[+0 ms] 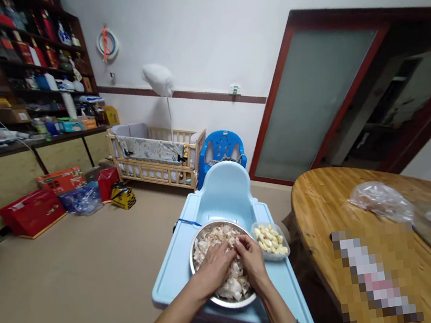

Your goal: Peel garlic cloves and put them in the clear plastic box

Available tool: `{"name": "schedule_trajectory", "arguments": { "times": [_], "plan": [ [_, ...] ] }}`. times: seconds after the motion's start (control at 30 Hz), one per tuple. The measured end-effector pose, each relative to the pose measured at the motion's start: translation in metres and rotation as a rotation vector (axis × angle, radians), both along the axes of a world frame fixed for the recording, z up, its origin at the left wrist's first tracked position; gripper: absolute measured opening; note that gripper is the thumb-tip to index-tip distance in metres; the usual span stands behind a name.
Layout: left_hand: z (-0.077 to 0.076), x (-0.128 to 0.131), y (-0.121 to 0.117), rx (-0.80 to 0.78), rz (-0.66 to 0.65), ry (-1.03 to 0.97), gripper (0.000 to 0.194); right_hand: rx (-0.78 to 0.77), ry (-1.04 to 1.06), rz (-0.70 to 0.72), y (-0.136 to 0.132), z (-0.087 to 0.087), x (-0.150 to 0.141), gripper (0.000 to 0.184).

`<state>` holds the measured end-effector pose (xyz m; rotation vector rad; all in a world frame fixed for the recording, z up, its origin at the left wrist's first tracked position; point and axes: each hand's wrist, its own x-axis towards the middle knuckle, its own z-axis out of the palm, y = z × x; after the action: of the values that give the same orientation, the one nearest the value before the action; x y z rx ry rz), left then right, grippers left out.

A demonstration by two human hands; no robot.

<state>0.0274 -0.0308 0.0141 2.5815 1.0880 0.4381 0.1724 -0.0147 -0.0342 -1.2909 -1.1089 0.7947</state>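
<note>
A round steel bowl (193, 264) full of dry, papery garlic skins (234, 288) sits on the light blue tray (172, 286) of a child's high chair. Both of my hands are over the bowl with their fingertips close together. The fingers of my left hand (217, 266) curl down over the skins and hide whatever they grip. My right hand (252, 258), with a silver bangle at the wrist, pinches thumb and fingers together; what lies between them is too small to make out. Right of the bowl, a clear plastic container (286, 250) holds several peeled garlic cloves (270, 239).
A round wooden table (313, 212) stands at the right with a clear plastic bag (381, 200) and a blurred-out patch. Beyond the chair are a blue child's seat (223, 142) and a wooden crib (157, 172). Red bags (33, 212) lie on the floor by the shelves.
</note>
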Motion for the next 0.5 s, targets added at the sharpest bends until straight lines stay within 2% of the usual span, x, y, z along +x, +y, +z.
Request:
{"name": "schedule_trajectory", "arguments": {
  "times": [0.17, 0.3, 0.5],
  "plan": [
    [-0.0048, -0.0019, 0.0036, -0.007, 0.005, -0.051, 0.032, -0.011, -0.040, 0.038, 0.0005, -0.0023, 0.0007, 0.025],
    [-0.0059, -0.0020, 0.0040, -0.021, 0.000, -0.082, 0.032, 0.013, -0.055, 0.034, 0.0011, -0.0020, 0.0011, 0.029],
    [-0.0057, -0.0012, 0.0013, -0.013, -0.014, -0.121, 0.037, 0.057, -0.064, -0.023, 0.0005, -0.0012, 0.0025, 0.023]
  ]
}}
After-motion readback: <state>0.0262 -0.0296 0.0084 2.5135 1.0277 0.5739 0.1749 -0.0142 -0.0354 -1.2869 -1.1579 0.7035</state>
